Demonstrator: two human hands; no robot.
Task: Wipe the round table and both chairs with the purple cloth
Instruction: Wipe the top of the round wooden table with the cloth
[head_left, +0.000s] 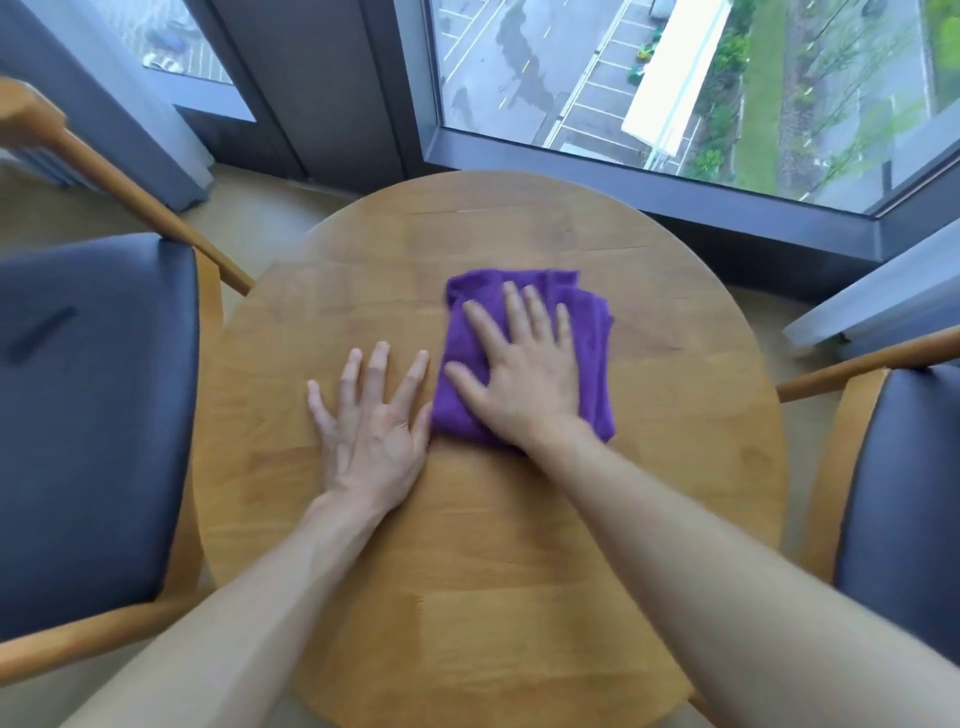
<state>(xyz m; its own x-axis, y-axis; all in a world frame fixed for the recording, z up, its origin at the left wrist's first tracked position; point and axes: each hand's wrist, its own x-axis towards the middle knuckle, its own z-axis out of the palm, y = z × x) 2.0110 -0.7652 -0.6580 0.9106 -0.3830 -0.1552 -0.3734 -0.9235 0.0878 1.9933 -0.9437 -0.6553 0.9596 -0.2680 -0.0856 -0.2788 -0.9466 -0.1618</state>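
On the round wooden table (675, 415), the flat right hand (524, 384) presses the folded purple cloth (597, 364) to wipe; the open left hand (371, 426) probably braces.

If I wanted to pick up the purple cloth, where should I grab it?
Probably the far edge of the purple cloth, coming from the window side. It lies folded flat on the round table, the right hand covers its middle, and the far folds bunch up enough for fingers to pinch.
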